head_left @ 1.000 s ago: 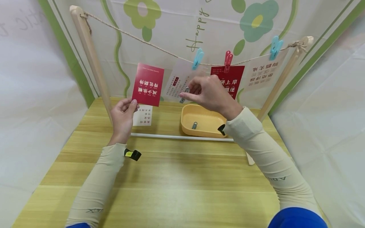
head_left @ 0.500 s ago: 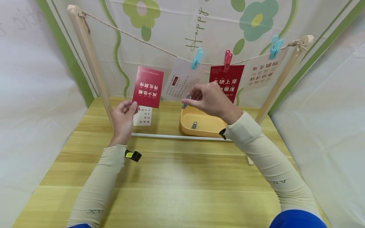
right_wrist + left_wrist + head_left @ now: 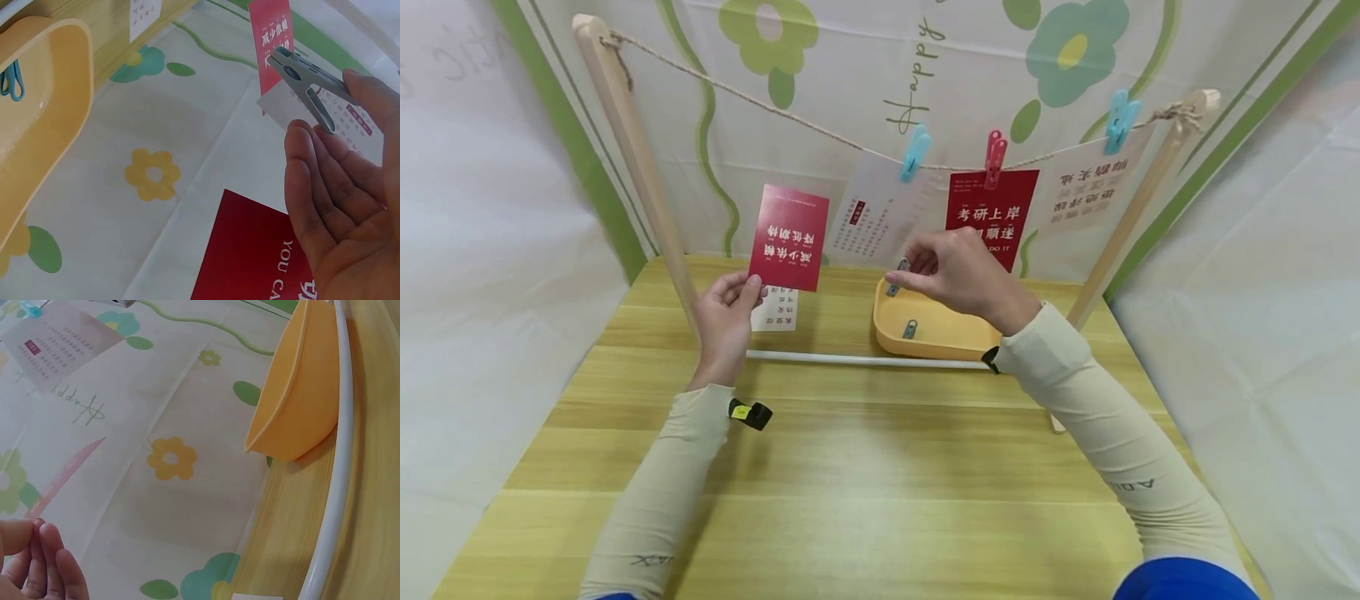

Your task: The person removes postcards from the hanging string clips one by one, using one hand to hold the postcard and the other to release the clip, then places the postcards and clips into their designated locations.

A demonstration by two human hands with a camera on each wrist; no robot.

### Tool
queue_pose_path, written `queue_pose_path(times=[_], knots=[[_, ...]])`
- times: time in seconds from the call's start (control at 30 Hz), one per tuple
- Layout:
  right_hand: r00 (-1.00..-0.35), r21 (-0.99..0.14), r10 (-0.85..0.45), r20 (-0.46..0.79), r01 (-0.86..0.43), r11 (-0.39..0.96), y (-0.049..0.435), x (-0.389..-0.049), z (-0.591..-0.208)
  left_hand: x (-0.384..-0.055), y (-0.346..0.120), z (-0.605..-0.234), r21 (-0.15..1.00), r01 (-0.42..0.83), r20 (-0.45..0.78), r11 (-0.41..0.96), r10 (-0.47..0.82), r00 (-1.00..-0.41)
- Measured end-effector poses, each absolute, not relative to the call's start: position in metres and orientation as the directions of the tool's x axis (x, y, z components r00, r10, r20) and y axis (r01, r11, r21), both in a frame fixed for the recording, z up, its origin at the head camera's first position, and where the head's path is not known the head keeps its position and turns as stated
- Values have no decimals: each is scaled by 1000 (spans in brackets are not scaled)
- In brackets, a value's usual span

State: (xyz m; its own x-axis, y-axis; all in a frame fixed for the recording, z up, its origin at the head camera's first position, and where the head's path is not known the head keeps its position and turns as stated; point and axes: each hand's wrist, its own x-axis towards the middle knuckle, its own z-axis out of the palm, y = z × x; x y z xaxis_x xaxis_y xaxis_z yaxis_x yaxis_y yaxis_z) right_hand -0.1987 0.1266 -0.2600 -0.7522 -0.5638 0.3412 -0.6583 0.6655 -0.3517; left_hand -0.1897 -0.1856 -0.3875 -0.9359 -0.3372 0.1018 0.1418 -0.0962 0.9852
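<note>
My left hand [image 3: 724, 325] pinches a red card [image 3: 788, 237] by its lower left corner, thumb in front. White characters on the card appear upside down in the head view; from the left wrist the card [image 3: 65, 478] shows nearly edge-on. Between thumb and fingertips, my right hand [image 3: 962, 275] grips a grey clothespin [image 3: 897, 279], over the back left rim of the yellow basin [image 3: 940, 346]. In the right wrist view, the toothed end of this clothespin [image 3: 306, 81] points away from the fingers. A similar clothespin [image 3: 910, 329] lies inside the basin.
A twine line [image 3: 737, 92] spans two wooden posts [image 3: 636, 167]. Hanging from it are a white card [image 3: 880, 208] on a blue clothespin, a red card [image 3: 992, 200] on a red one, and another white card [image 3: 1090, 187]. A small white card [image 3: 775, 310] lies behind the white rod [image 3: 865, 360].
Both hands have sunk a little, lowering the red card and the grey clothespin. My right hand has also drifted slightly right, baring more of the hanging red card.
</note>
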Motion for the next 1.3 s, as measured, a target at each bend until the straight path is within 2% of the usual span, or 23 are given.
queue_pose_path(times=[0.27,0.6,1.3], knots=[[-757,-373,-568,324,-654,658,132,-200,-271,-191,-185,-395,990,116,82,-81,-341,-936],[-779,-391,-552,297,-626,674,136,-200,-282,-194,-182,-404,997,75,72,3,-340,-938],[-835,-457,-504,220,-544,704,151,-198,-308,-202,-176,-423,999,29,32,16,-261,-965]])
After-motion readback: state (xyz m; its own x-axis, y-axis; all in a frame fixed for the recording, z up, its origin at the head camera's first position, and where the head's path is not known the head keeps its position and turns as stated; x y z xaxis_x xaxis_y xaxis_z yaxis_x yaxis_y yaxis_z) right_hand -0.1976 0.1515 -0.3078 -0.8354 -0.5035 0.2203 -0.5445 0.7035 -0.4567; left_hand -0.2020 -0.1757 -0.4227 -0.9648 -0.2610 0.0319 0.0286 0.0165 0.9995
